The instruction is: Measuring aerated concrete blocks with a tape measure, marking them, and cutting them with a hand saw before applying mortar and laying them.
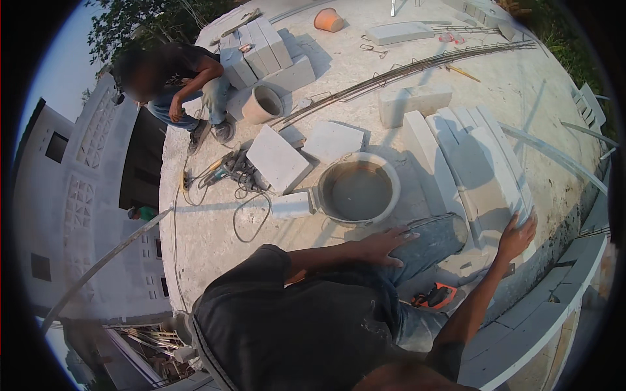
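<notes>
My left hand (389, 246) lies with fingers spread on my bent knee in blue jeans, holding nothing. My right hand (517, 237) rests with outstretched fingers against the near end of a pale grey building block (501, 176), which stands on edge in a row of several. In front of my knee is a round tub (395, 186) of grey, wet-looking mix. Beside my legs lies an orange-and-black tool (438, 296), partly hidden, its kind unclear.
Left of the tub are a corded power tool (228, 168) and tilted blocks (279, 159). A person (186, 91) crouches near a bucket (262, 104) and stacked blocks (261, 49). Steel rebar (398, 77) crosses the slab; an orange bucket (328, 20) lies beyond. A block wall (541, 319) edges the right side.
</notes>
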{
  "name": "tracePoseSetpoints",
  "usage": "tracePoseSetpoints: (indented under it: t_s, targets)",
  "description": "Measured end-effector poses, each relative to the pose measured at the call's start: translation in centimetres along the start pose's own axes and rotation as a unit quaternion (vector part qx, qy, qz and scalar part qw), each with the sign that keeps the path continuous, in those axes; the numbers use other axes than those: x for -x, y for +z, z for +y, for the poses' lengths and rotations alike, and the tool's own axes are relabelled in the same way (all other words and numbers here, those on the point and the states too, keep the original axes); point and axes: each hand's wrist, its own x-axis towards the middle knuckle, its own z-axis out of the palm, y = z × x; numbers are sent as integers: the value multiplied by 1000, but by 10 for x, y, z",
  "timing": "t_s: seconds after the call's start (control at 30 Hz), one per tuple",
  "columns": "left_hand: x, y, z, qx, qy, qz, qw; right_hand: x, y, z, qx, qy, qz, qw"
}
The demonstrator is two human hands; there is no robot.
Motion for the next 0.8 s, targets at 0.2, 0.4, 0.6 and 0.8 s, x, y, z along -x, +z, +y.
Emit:
tracePoseSetpoints:
  t_s: [0.2,0.4,0.6,0.8]
  targets:
    - [-31,-28,35,-50,40,129,990,-24,63,15,243,-38,-232,941]
    - [31,-41,29,-85,-36,203,975,-4,51,8,260,-87,-175,946]
    - [97,-33,42,-35,-113,308,944,-27,62,25,285,-40,-248,925]
    - [159,-19,43,-37,-184,413,891,-27,76,34,339,-114,-217,909]
